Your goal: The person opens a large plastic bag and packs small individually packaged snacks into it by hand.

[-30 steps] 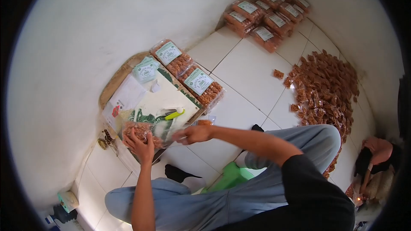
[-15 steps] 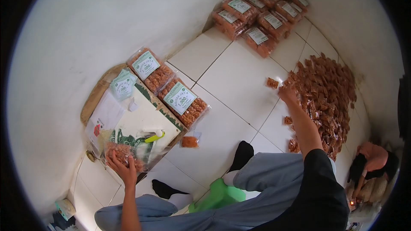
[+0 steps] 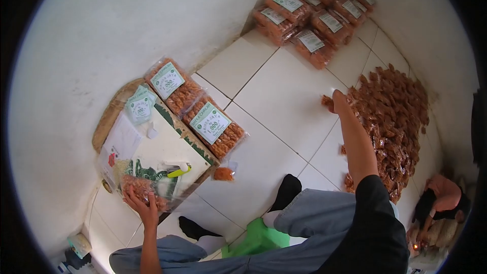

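My left hand (image 3: 143, 204) is closed round a clear plastic bag (image 3: 137, 184) partly filled with orange-brown snacks, at the near corner of a low board-topped table (image 3: 161, 144). The bag's loose end trails to the right over the table edge. My right arm reaches far forward to the left edge of a big heap of small snack packets (image 3: 395, 127). There my right hand (image 3: 340, 102) has its fingers closed on a small snack packet (image 3: 327, 103), partly hidden by the hand. A yellow-green stapler (image 3: 178, 169) lies on the table, near printed labels (image 3: 141, 105).
Two filled, labelled bags (image 3: 212, 126) lie along the table's far side. One small packet (image 3: 223, 173) is on the tiles beside it. More labelled bags (image 3: 310, 40) are stacked by the wall. A green stool (image 3: 258, 238) stands between my legs; another person (image 3: 441, 198) crouches at right.
My right hand has moved slightly left from the heap's edge onto the separate packet lying there. My left hand stays on the bag. The whole view has shifted a little.
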A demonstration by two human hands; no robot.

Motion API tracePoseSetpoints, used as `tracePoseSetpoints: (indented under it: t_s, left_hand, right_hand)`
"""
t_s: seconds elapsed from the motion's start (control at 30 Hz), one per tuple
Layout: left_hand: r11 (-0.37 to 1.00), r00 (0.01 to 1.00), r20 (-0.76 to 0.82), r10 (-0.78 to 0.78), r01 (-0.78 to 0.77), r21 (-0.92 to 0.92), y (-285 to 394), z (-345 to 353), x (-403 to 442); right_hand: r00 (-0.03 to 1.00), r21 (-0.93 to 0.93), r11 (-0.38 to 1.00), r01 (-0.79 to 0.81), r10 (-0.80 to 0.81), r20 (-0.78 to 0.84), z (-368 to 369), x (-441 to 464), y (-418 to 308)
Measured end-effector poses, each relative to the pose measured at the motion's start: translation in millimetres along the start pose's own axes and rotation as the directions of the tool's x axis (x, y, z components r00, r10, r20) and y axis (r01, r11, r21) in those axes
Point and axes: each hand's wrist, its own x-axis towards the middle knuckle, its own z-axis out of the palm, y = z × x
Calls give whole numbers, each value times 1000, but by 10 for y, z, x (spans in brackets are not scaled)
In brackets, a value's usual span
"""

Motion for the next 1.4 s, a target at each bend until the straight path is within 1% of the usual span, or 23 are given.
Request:
tracePoseSetpoints:
  t_s: [0.07, 0.1, 0.2, 0.27, 0.3, 0.37, 0.4, 0.47, 0.5, 0.53, 0.6, 0.63, 0.7, 0.73, 0.8, 0.93, 1.0, 1.07, 1.1, 1.13, 1.27, 1.37, 1.4]
  left_hand:
    - [1000, 1000, 26, 7, -6, -22, 29, -20, 20]
    - [1000, 1000, 23, 10, -9, -20, 15, -13, 32]
    - [999, 999, 22, 29, -29, -18, -62, 1, 17]
    - [999, 999, 28, 22, -21, -36, -49, 12, 14]
    - [999, 1000, 24, 20, -19, -38, -44, 18, 15]
    - [997, 997, 6, 72, -72, -7, -41, 8, 21]
    - [998, 998, -5, 65, -65, -9, -36, 5, 30]
    - [995, 995, -2, 99, -99, -12, -28, -2, 31]
    - [993, 994, -28, 110, -111, -30, -5, -3, 42]
    - [995, 995, -46, 92, -93, -24, 4, 0, 50]
    - [978, 974, -83, 209, -210, -14, -22, 6, 83]
    - [974, 968, -111, 225, -223, 25, -68, 65, 91]
    - [984, 980, -103, 171, -165, 60, -64, 19, 50]
    - [994, 992, -70, 104, -101, 47, 47, -28, 37]
    - [1000, 1000, -24, 10, -10, -1, 144, -107, 6]
    - [1000, 1000, -14, -23, 23, 20, 109, -59, -6]
    - [999, 999, -53, 2, -4, -45, 62, -3, 1]
    - [999, 991, -133, 11, -4, 46, 96, -11, -20]
    - [994, 998, 0, -62, 62, -94, 85, -48, 1]
    - [992, 997, 0, -81, 81, -92, 75, -70, 5]
    - [985, 997, 8, -71, 71, -156, 30, -53, 9]
    - [991, 999, -24, -21, 18, -133, 21, -66, 47]
    - [994, 999, -32, -11, 7, -112, -3, -31, 62]
  right_hand:
    - [999, 41, 999, -4, 2, 33, 247, -102, -67]
    - [986, -263, 965, -9, -36, -163, 463, -170, -67]
    - [952, -464, 882, -87, -64, -300, 631, -125, 90]
    - [872, -704, 665, 248, -470, -137, 667, 135, 295]
    - [870, -704, 663, 252, -474, -134, 661, 187, 364]
    - [729, -631, 500, 593, -667, 157, 636, 202, 536]
    - [721, -627, 494, 602, -673, 163, 660, 267, 619]
    - [624, -411, 480, 775, -682, 381, 756, 315, 780]
    - [633, -70, 658, 749, -681, 368, 830, -15, 731]
    - [616, -59, 649, 759, -686, 387, 896, -419, 588]
    - [810, 49, 938, 343, -321, 490, 1023, -1241, 267]
    - [791, 48, 933, 355, -328, 516, 1113, -1377, 223]
    - [592, 379, 900, 217, -430, 682, 1309, -1681, 149]
    - [568, 375, 900, 224, -433, 700, 1398, -1845, 76]
    - [346, 537, 843, 17, -509, 788, 1509, -2196, -21]
    - [311, 562, 813, -151, -501, 808, 1568, -2915, -172]
    - [149, 546, 809, -219, -525, 838, 1617, -3030, -206]
    - [244, 542, 838, -61, -514, 822, 1646, -3214, -221]
    - [281, 521, 852, 48, -512, 812, 1649, -3296, -225]
    - [272, 507, 861, 45, -499, 823, 1650, -3346, -242]
    - [395, 334, 901, 278, -424, 815, 1537, -3206, -262]
    - [536, 56, 846, 530, -386, 751, 1141, -2810, -304]
    - [584, 38, 849, 526, -393, 711, 930, -2660, -304]
